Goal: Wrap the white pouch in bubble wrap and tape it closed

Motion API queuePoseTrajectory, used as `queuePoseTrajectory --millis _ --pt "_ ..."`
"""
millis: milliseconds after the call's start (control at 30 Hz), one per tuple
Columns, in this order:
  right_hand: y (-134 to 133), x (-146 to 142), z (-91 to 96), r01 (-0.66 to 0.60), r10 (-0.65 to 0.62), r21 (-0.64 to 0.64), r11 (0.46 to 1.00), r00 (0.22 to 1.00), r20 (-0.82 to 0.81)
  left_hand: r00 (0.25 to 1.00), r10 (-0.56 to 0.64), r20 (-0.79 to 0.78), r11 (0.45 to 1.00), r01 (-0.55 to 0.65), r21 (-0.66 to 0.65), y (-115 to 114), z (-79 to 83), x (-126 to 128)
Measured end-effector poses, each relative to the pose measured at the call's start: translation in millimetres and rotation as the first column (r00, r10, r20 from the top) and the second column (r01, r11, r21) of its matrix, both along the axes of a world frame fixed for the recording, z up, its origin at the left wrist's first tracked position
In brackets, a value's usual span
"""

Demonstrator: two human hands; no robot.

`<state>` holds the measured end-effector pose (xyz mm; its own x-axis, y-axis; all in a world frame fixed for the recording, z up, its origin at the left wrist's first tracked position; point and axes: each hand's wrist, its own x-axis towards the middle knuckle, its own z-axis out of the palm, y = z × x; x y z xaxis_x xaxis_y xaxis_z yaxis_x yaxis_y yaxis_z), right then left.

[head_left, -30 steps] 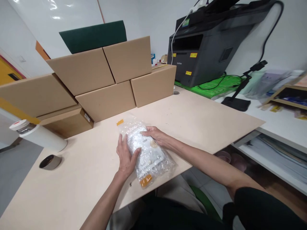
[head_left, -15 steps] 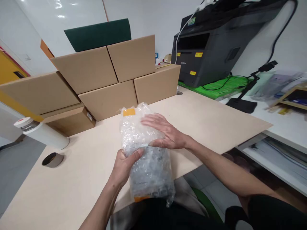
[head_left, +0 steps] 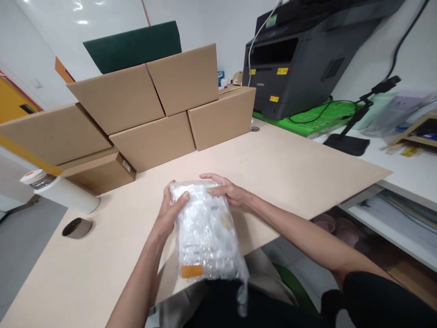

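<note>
A bubble-wrapped package (head_left: 205,232) with an orange tape tab near its lower end is held above the front edge of the pale wooden table (head_left: 290,173). My left hand (head_left: 170,214) grips its upper left corner, thumb on top. My right hand (head_left: 227,191) wraps over its top right edge, fingers curled onto the wrap. The package tilts toward me, its lower end hanging past the table edge over my lap.
Several cardboard boxes (head_left: 153,114) are stacked along the back of the table. A white roll (head_left: 61,193) and a tape roll (head_left: 75,228) lie at the left. A black printer (head_left: 300,59) on a green mat and a black stand (head_left: 351,136) stand at the right.
The package lay flat on the table, was raised upright, and is now tipped back toward me. My right hand slid from its face to its top edge; my left hand moved up to the top corner.
</note>
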<state>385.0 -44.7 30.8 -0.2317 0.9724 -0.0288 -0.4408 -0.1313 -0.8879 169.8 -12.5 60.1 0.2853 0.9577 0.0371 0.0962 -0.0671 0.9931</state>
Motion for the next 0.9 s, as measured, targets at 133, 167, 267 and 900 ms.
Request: queuePoseTrajectory --millis 133,167,267,900 --pt "40 10 -12.4 0.289 -0.291 0.060 0.956 0.887 0.360 0.981 -0.003 0.194 0.976 0.045 -0.212 19 -26.2 16" --pt "46 10 -15.1 0.342 -0.376 0.161 0.926 0.784 0.495 0.983 0.047 0.179 0.979 -0.010 -0.204 23 -34.3 20" --pt "48 6 -21.2 0.195 -0.518 0.485 0.853 0.434 0.737 0.991 0.131 -0.010 0.991 -0.131 -0.022 33 -52.7 29" --pt "35 -10 -40.5 -0.139 -0.456 0.459 0.877 0.058 0.888 0.672 -0.071 -0.737 0.897 0.366 0.248 27 -82.6 -3"
